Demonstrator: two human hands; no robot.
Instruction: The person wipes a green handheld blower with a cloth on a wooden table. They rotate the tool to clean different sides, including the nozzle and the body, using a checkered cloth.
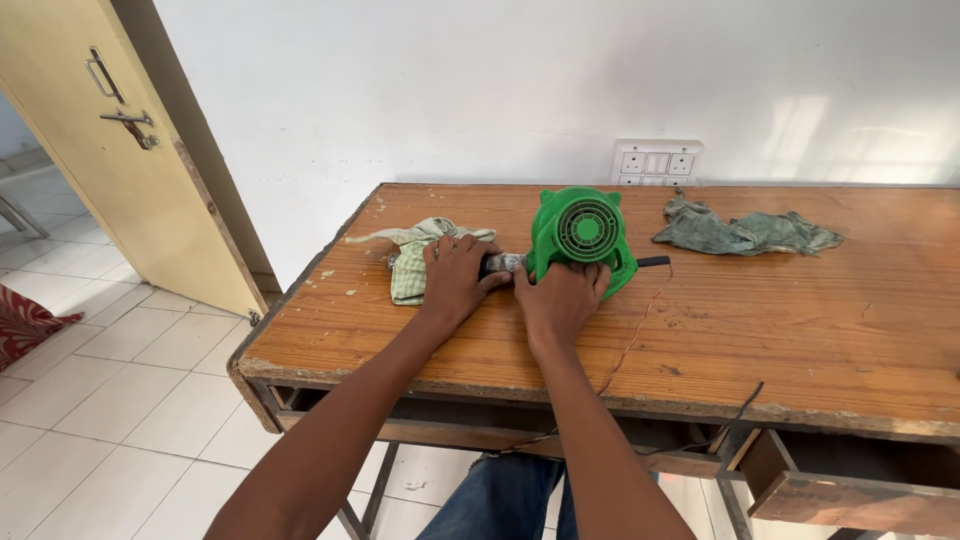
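Observation:
A green electric blower with a round vented face lies on the wooden table. My right hand grips its near side and handle. My left hand rests on a pale checked cloth and closes around the blower's dark nozzle at its left end. A thin cord runs from the blower toward the table's front edge.
A crumpled grey-green rag lies at the back right of the table. A white wall socket panel sits behind the blower. A yellow door stands open at left. A table drawer hangs open at front right.

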